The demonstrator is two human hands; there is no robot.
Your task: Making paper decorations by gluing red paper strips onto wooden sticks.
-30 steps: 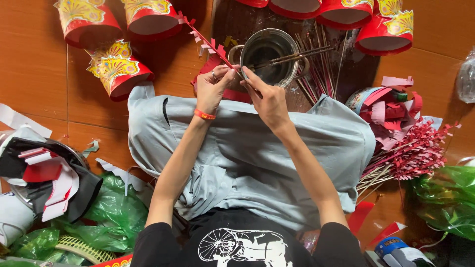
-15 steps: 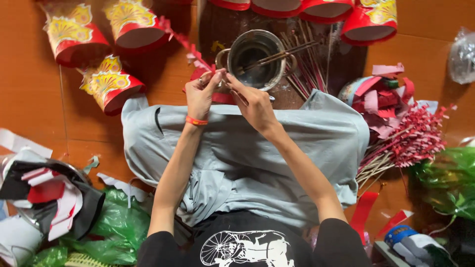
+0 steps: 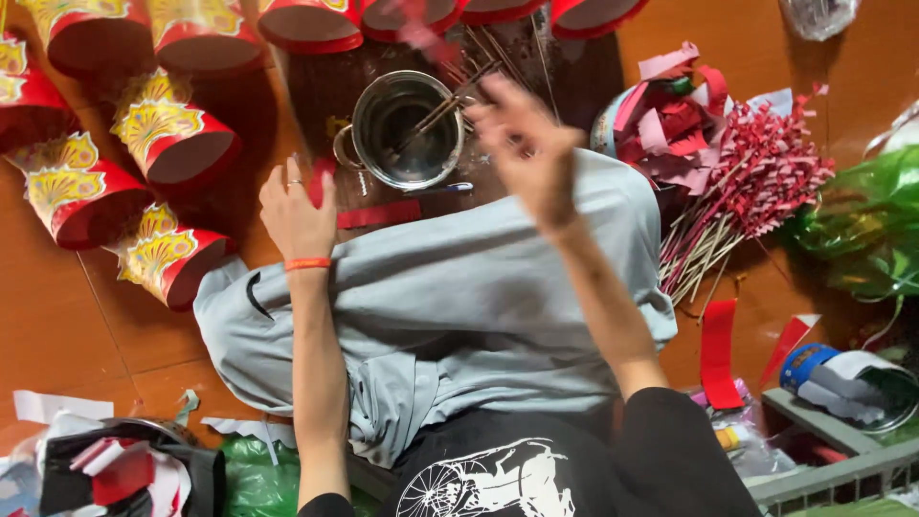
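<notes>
My left hand point(image 3: 299, 209) rests at the edge of a grey cloth point(image 3: 450, 306) over my lap, its fingers on a small red paper piece point(image 3: 319, 180). My right hand point(image 3: 525, 144) is blurred in motion above the cloth, fingers spread, and a blurred red strip point(image 3: 421, 38) shows beyond it; I cannot tell if the hand holds it. A metal pot point(image 3: 404, 129) with thin sticks in it stands just ahead of both hands. A red paper strip point(image 3: 378, 214) and a pen lie by the pot.
Red and gold paper cones point(image 3: 172, 144) lie at the left and along the top. A bundle of sticks wrapped in red fringe point(image 3: 756, 182) lies at the right beside a tub of pink scraps point(image 3: 670, 105). Green plastic bags point(image 3: 862, 230), tape rolls and a grey crate sit around me.
Both hands held a fringed stick together before. Now they are apart: my left hand has dropped to the cloth's edge and my right hand swings away to the right. The view shifted closer.
</notes>
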